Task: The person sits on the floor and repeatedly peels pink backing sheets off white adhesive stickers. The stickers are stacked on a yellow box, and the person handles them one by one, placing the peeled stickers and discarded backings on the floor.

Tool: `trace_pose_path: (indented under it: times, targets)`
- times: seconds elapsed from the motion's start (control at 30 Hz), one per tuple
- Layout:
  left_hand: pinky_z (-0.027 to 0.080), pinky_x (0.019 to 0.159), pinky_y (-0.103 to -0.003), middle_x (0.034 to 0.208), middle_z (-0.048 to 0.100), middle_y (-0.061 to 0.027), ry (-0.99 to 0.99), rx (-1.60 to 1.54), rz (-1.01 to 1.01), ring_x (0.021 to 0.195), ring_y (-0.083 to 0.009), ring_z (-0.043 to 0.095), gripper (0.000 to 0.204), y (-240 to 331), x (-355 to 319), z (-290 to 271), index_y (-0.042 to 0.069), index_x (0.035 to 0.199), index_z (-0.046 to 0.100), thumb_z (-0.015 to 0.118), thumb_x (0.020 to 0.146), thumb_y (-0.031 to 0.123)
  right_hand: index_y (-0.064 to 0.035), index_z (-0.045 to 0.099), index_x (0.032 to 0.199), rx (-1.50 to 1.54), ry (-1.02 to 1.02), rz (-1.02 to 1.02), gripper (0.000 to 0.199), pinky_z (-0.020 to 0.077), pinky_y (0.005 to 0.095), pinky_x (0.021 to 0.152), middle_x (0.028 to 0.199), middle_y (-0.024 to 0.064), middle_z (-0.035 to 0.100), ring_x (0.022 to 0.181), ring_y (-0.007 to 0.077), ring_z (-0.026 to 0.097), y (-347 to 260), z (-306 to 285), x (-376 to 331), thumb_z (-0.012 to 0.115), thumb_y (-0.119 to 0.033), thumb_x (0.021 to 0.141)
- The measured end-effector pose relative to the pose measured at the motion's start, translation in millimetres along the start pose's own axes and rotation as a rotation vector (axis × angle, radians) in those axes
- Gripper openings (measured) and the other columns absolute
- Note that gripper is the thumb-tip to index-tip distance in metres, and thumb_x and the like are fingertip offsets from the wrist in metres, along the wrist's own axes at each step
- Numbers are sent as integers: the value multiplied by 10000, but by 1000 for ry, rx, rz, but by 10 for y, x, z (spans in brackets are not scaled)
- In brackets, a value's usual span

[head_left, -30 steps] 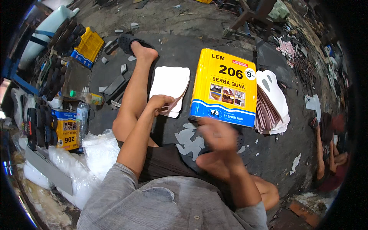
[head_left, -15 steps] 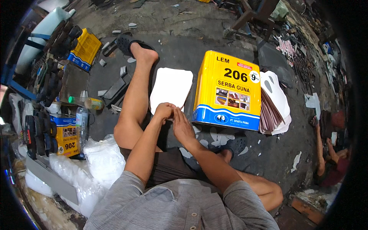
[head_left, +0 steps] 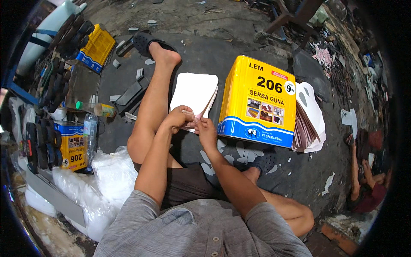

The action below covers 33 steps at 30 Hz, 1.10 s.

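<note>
Our right hand (head_left: 207,130) has joined our left hand (head_left: 180,118); both now pinch a thin pale sheet (head_left: 193,116). Beside them stands a big yellow tin (head_left: 259,100) with a blue band.

The 2 hands, left hand (head_left: 180,118) and right hand (head_left: 207,132), work hemmed between the raised leg (head_left: 150,115) and yellow can (head_left: 259,100); white sheets (head_left: 192,92) lie ahead.

Both forearms rise from six o'clock and converge just left of centre. The left hand (head_left: 180,118) is curled, knuckles up, fingers folded inward in a pinch. The right hand (head_left: 206,132) meets it from four o'clock, fingertips touching the left's, wrist bent slightly. The left leg stretches toward twelve o'clock; the right knee is folded at five o'clock.
</note>
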State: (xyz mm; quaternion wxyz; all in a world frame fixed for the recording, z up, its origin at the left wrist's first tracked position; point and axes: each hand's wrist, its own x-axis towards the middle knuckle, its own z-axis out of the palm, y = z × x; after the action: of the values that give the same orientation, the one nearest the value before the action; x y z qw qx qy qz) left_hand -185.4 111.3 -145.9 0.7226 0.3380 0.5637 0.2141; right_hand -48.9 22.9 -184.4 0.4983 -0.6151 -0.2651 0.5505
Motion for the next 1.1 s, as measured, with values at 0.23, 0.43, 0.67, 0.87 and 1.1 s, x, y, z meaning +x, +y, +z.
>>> trace_pose_path:
  times: [0.23,0.43,0.67,0.87,1.1]
  targets:
    - [575,644,-289,922,725,-152,-17,245,130,758,-184,713,348,-30,54,79,-31,1202,531,702,899,-42,51,675,999,-363,4,-71,344,604,283,684,917,139,771,792,178,752,79,-46,127,633,-283,1068]
    - [570,698,-296,918,736,-152,12,366,210,806,-177,716,383,-29,52,36,-42,1194,492,724,889,-43,67,681,966,-170,-62,58,380,605,293,669,880,124,742,756,176,749,-54,-44,159,590,-284,1080]
    - [570,666,-312,849,716,-133,182,410,200,774,-164,700,441,-86,9,187,-33,1165,440,762,866,-13,44,698,1005,-233,-104,5,374,606,293,680,889,126,737,757,189,749,40,-140,162,585,-305,1075]
    - [546,575,-315,843,720,-136,355,535,425,671,-181,686,440,231,-154,224,-14,1179,420,753,896,44,20,698,1032,-299,52,200,364,593,283,697,887,120,732,737,175,731,-137,-27,116,628,-337,1056]
    - [537,592,-277,885,729,-162,33,177,198,752,-145,687,418,172,-106,120,-31,1221,408,721,950,28,53,677,1000,37,49,88,301,575,289,617,853,108,733,744,175,729,-366,72,101,697,-246,1027]
